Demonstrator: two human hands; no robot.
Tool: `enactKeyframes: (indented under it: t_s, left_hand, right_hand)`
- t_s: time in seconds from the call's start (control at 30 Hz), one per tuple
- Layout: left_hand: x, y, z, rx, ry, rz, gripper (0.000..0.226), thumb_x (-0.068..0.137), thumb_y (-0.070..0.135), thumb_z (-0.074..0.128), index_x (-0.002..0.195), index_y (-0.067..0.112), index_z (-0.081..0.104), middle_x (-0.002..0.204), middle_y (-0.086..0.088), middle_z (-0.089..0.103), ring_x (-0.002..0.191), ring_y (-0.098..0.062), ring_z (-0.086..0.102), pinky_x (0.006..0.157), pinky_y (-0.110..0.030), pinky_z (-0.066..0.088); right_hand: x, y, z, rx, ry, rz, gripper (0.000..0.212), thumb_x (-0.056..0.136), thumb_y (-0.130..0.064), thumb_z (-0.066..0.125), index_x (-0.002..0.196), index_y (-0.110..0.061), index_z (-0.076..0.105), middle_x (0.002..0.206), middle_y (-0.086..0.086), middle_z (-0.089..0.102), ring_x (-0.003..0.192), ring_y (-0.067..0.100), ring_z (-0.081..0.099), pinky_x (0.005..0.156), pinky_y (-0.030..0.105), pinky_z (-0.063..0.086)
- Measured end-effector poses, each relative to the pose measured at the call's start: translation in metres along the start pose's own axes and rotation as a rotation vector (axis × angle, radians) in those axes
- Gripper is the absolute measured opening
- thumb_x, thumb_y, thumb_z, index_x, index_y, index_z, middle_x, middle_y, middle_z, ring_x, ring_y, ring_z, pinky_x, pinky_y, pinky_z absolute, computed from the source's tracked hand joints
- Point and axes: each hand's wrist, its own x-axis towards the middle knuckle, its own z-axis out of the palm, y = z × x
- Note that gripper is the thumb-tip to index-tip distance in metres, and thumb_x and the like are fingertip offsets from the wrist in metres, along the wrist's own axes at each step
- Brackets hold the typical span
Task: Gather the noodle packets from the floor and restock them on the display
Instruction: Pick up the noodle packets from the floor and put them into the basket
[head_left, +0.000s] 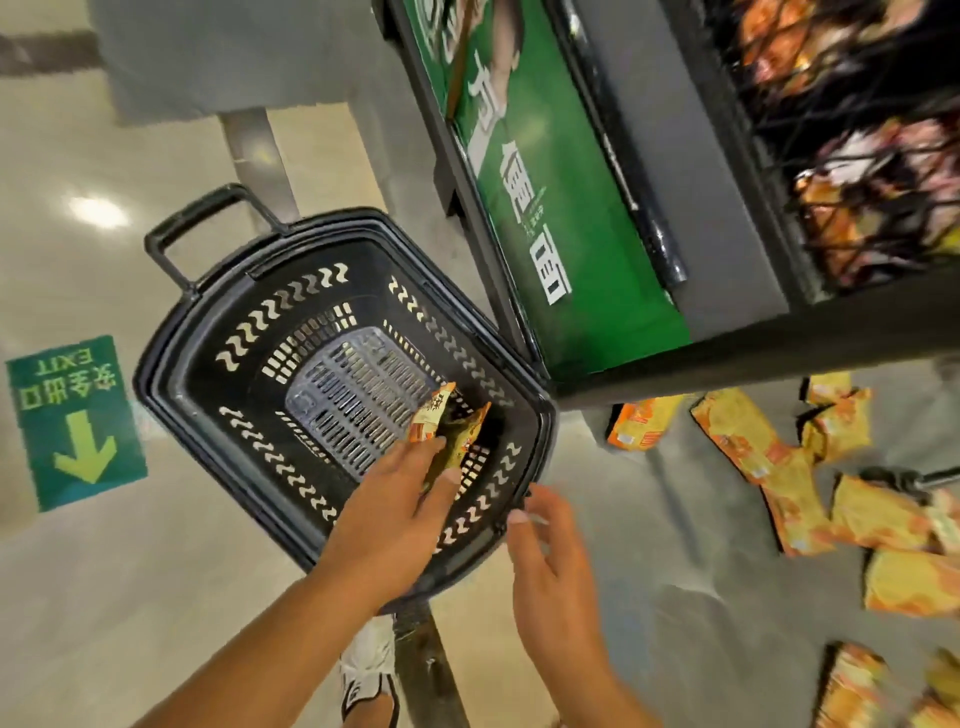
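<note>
The head view is showing a glossy pale floor with a green exit sign stuck on it, far to the left of the fingers. Above and to the right of both hands, a dark display is standing with a green banner on its side, and blurred orange packets are sitting behind its black wire mesh.

A black plastic basket with slotted walls is sitting on the floor, directly under the left fingers, and its handle is pointing away from the person.

To the right of the right fingers, many yellow and orange noodle packets are lying scattered on the floor, near the foot of the display.

The left hand is reaching over the basket and its fingers are gripping two or so orange packets, the held packets, above the basket's inside. The right hand is hanging just beside the near rim of the basket, its fingers spread and holding nothing.

Below the hands, a white shoe is partly showing.
</note>
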Motion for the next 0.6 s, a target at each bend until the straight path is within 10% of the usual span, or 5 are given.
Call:
enactKeyframes:
  t_s: [0.27,0.47,0.6]
  left_hand:
    - [-0.063,0.119,-0.001,0.075,-0.005,0.28,0.069,0.094,0.07,0.028,0.157,0.039,0.031,0.152,0.015,0.041,0.141,-0.007,0.034,0.116,-0.035,0.034]
    - [-0.08,0.192,0.047,0.161,-0.109,0.375,0.081,0.087,0.084,0.019,0.16,0.047,0.018,0.161,0.02,0.029,0.148,-0.006,0.027,0.119,-0.038,0.032]
    - [-0.082,0.234,0.108,0.21,-0.181,0.449,0.087,0.083,0.089,0.017,0.159,0.046,0.02,0.156,0.024,0.029,0.145,-0.006,0.03,0.116,-0.037,0.033]
  right_hand:
    - [-0.054,0.011,-0.142,-0.121,0.323,-0.16,0.062,0.091,-0.067,0.042,0.15,-0.05,0.033,0.154,-0.018,0.039,0.145,0.01,0.039,0.117,0.049,0.039]
    - [-0.08,0.051,-0.242,-0.094,0.53,-0.162,0.063,0.1,-0.056,0.05,0.157,-0.037,0.033,0.155,-0.016,0.04,0.146,0.006,0.036,0.119,0.041,0.036]
    - [-0.086,0.107,-0.3,-0.077,0.591,-0.089,0.063,0.099,-0.055,0.049,0.157,-0.041,0.029,0.154,-0.024,0.034,0.138,-0.026,0.015,0.117,0.028,0.026]
